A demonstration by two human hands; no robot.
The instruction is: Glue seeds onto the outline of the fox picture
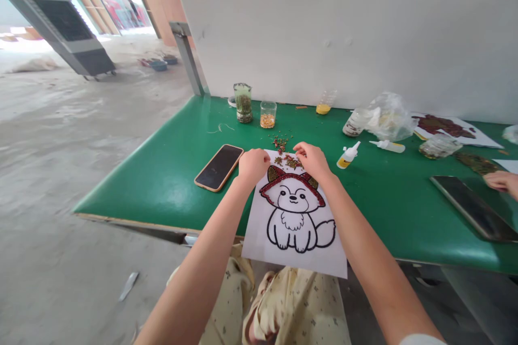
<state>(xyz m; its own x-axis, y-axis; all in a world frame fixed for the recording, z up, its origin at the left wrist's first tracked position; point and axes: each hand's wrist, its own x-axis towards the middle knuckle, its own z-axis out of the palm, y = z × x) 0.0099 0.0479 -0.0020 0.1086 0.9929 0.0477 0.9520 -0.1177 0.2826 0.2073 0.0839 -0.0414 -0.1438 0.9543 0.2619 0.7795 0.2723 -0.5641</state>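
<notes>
Smooth, slightly glossy green tabletop (162, 172); matt white paper sheet (259, 242).

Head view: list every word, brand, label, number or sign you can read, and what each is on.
No text can be read.
Upright squeeze bottle: yellow label, too small and blurred.
Squeeze bottle lying down: label too small.
Floor unit: panel markings too blurred.
Drawing sheet: no words visible.

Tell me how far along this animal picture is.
Partway: red and brownish bits already sit on the ears and upper head. The left hand and right hand are at the top corners of the paper, loose bits between them. The face, body and tail have none, so those probably remain.
</notes>
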